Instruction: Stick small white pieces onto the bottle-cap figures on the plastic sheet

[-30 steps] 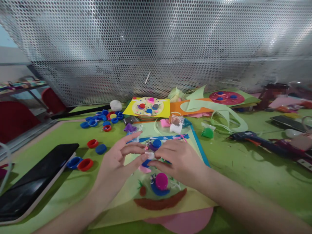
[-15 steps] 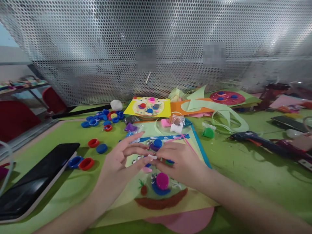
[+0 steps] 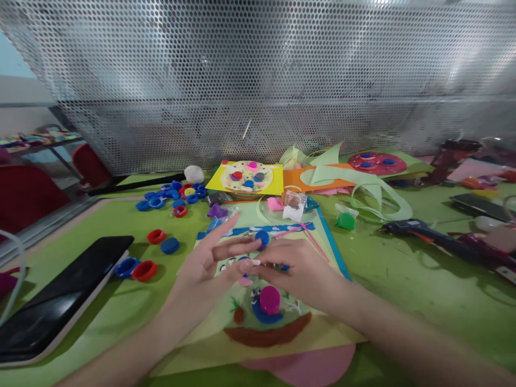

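My right hand (image 3: 296, 266) pinches a small white piece (image 3: 256, 262), which looks like modelling clay, in its fingertips. The thumb tip of my left hand (image 3: 213, 263) presses the same piece from the other side, while its index finger stretches out. Both hands hover over a pale sheet (image 3: 201, 344) bearing a clay picture. On the picture, a blue clay snail with a magenta cap (image 3: 270, 300) as its shell sits above a brown strip (image 3: 268, 334). A small pineapple shape (image 3: 239, 314) is at its left. A blue cap (image 3: 262, 239) shows behind my fingers, which hide the picture's middle.
A phone (image 3: 68, 295) lies at the left, beside red and blue bottle caps (image 3: 144, 270). Behind the sheet are a small bag with brown and white contents (image 3: 294, 205), green clay (image 3: 345, 221) and a yellow card (image 3: 213, 181). A glue gun (image 3: 415, 231) rests at the right.
The white piece has turned slightly between my fingertips and appears narrower. My left fingers have shifted a little; the view has moved slightly.
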A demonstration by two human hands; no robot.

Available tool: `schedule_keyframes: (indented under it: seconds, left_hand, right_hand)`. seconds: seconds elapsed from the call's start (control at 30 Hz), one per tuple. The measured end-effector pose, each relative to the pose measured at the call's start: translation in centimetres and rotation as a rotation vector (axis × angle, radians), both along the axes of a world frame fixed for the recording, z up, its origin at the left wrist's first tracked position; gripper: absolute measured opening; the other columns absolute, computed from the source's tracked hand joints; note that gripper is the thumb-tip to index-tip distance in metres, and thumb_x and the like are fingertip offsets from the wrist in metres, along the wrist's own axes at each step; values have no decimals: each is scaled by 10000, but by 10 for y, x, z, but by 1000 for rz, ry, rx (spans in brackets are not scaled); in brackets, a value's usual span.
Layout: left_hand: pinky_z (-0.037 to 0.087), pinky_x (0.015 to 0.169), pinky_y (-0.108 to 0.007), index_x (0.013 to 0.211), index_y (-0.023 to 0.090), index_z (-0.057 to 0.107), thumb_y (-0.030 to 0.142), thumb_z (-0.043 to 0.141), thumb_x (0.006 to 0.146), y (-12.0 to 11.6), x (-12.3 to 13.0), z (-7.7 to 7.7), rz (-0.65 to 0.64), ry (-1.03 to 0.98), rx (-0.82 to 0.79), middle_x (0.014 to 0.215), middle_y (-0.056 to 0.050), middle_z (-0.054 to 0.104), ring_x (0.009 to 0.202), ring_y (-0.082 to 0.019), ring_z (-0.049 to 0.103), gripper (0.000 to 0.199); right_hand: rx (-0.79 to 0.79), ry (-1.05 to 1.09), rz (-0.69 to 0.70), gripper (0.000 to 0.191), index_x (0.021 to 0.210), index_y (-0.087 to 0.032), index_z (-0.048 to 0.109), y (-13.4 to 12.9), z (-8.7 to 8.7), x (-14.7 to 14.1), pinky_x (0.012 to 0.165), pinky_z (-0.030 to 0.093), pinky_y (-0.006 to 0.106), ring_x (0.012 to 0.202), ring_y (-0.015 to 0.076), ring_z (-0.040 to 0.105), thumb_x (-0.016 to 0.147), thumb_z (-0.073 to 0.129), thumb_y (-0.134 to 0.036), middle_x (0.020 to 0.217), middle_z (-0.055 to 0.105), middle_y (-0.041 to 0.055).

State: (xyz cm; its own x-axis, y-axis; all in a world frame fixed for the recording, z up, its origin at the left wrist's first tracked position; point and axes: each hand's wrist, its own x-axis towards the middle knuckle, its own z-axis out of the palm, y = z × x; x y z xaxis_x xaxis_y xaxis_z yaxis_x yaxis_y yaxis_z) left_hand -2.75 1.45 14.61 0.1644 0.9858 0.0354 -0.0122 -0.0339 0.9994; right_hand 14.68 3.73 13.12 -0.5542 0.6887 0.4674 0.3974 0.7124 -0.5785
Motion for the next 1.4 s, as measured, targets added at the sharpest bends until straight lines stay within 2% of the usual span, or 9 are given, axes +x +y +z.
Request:
schedule_keyframes:
  seconds: [0.17, 0.33, 0.43, 0.67, 0.77, 0.93, 1.13, 1.27, 1.4]
  left_hand:
    - [563, 711, -237, 1317, 234, 392, 349, 696, 768, -4, 2, -1, -4, -2, -10, 1112, -79, 648, 1093, -242, 554, 637]
    - [566, 686, -247, 1279, 235, 440, 343, 694, 772, -1, 1, -1, -15, -83, -54, 1072, -84, 661, 1022, -249, 601, 577]
    - [563, 700, -257, 1282, 245, 435, 326, 678, 792, 1, -1, -1, -39, -113, -65, 1049, -82, 669, 1053, -250, 582, 553]
    - [562, 672, -294, 1229, 229, 506, 409, 676, 777, 1, -1, 1, -59, -129, -92, 984, -93, 687, 1128, -321, 521, 516]
    - [557, 681, -306, 1253, 218, 471, 397, 698, 759, 1, -1, 2, -94, -153, -134, 953, -101, 701, 1110, -320, 537, 572]
    - [543, 722, -335, 1342, 207, 350, 311, 778, 683, 2, -2, 0, -89, -126, -192, 862, -80, 723, 911, -278, 651, 792]
    - [466, 875, -308, 1259, 193, 483, 371, 755, 701, 4, -1, 0, -50, -107, -220, 764, -46, 727, 1059, -250, 581, 646]
    - [471, 851, -298, 1290, 173, 436, 386, 772, 677, 3, 0, 1, -49, -167, -269, 731, -40, 721, 1097, -245, 554, 731]
    - [463, 839, -275, 1313, 152, 404, 410, 784, 657, 1, 1, 1, -32, -153, -287, 786, -55, 722, 1102, -244, 548, 801]
  right_hand:
    - [-6, 4, -52, 278, 589, -169, 608, 1, 5, 0, 527, 327, 195, 547, 87, 473, 844, 585, -277, 560, 580, -22]
    - [26, -37, -104, 340, 563, -169, 617, 4, 5, 2, 536, 327, 215, 533, 96, 473, 846, 571, -350, 537, 575, -8]
    - [30, -50, -137, 359, 594, -175, 643, 6, 3, 3, 526, 326, 223, 541, 105, 490, 838, 561, -425, 551, 594, 4]
    - [-62, 0, -131, 231, 695, -192, 681, 4, 4, 5, 532, 367, 209, 575, 103, 544, 795, 623, -391, 637, 648, 1]
    - [-107, 39, -104, 199, 672, -193, 675, 3, 6, 5, 519, 362, 196, 553, 88, 521, 787, 642, -352, 619, 635, -13]
    - [-163, 82, -80, 174, 624, -183, 662, 3, 8, 4, 490, 349, 189, 533, 82, 501, 775, 650, -269, 584, 618, -21]
    - [-334, 145, 17, 179, 650, -167, 676, 6, 10, 4, 472, 356, 191, 496, 80, 483, 759, 653, -307, 558, 621, -14]
    - [-365, 163, 11, 294, 626, -152, 661, 3, 13, 4, 463, 354, 186, 487, 75, 466, 819, 565, -353, 544, 598, -8]
    - [-362, 172, -20, 238, 653, -172, 688, 2, 12, 1, 450, 356, 172, 504, 76, 500, 796, 596, -338, 563, 625, -10]
